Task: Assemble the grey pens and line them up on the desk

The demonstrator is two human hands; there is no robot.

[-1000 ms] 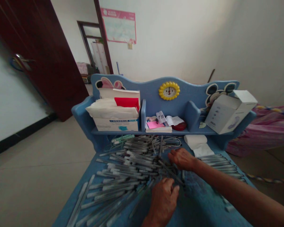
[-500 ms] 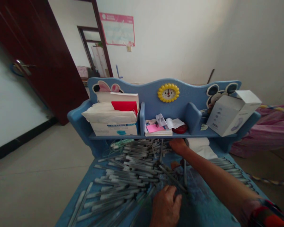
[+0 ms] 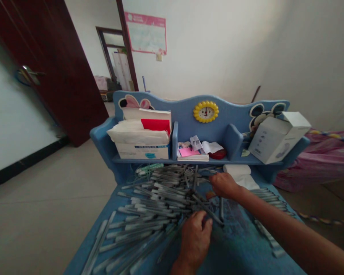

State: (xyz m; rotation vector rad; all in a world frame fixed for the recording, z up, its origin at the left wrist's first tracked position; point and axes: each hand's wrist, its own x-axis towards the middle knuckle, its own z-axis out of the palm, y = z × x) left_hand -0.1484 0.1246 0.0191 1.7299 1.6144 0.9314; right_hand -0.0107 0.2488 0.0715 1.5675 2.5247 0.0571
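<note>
Many grey, translucent pens (image 3: 151,210) lie in a loose pile across the left and middle of the blue desk (image 3: 232,252). My left hand (image 3: 193,236) rests low at the pile's right edge, fingers loosely bent and thumb apart, with nothing visible in it. Farther back, my right hand (image 3: 224,185) is closed above the pile's back right end, by some thin rods. Its fingertips face away, and whatever they pinch is too small to make out. Under it, a small orange-brown item (image 3: 210,195) is partly hidden. A row of pens (image 3: 271,198) lies beyond my right forearm.
At the desk's back stands a blue shelf (image 3: 200,162) holding a mask box (image 3: 143,151), papers and a white carton (image 3: 275,139). A yellow flower clock (image 3: 205,112) is on its backboard. A white paper roll (image 3: 237,170) sits below the shelf, right of the pile.
My right hand has drawn back from under the shelf toward me, its fingers closed. My left hand has shifted slightly forward and left. The view has moved a little.
</note>
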